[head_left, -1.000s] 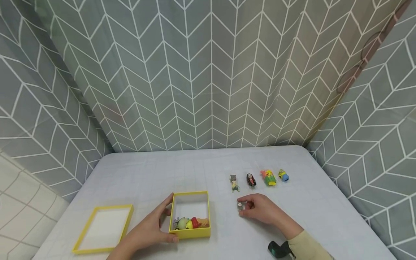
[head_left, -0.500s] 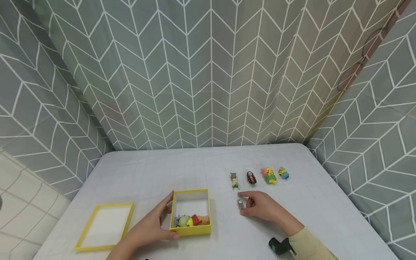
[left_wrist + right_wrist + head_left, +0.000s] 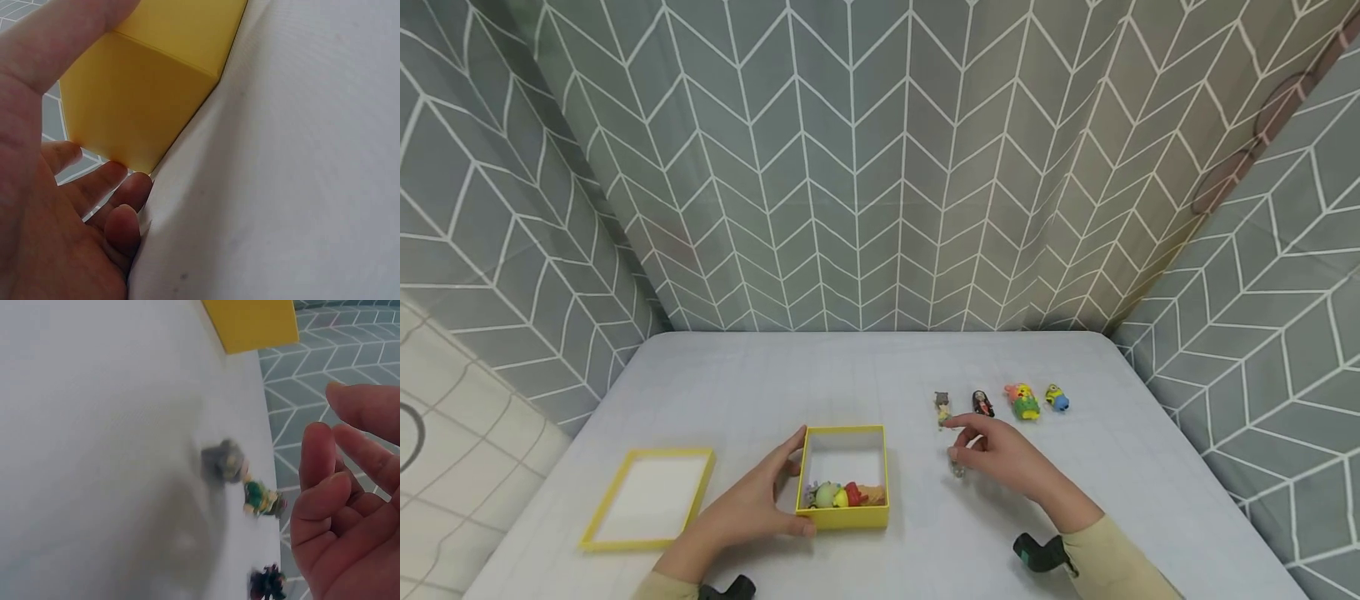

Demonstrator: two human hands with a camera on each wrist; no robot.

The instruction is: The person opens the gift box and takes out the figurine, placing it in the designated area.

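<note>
A pale grey table [image 3: 865, 367] is enclosed on three sides by grey curtains [image 3: 880, 167] printed with a white chevron pattern — hung in soft folds. At 8 o'clock, a cream quilted surface [image 3: 445, 450] is seen beyond the curtain — evenly lit.

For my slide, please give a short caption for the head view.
Left hand holds a yellow box of small toys; right hand hovers near a row of figures.

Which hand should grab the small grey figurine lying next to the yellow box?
Probably the right hand: it hovers open beside the small grey figurine, while the left hand grips the yellow cardboard box.
</note>
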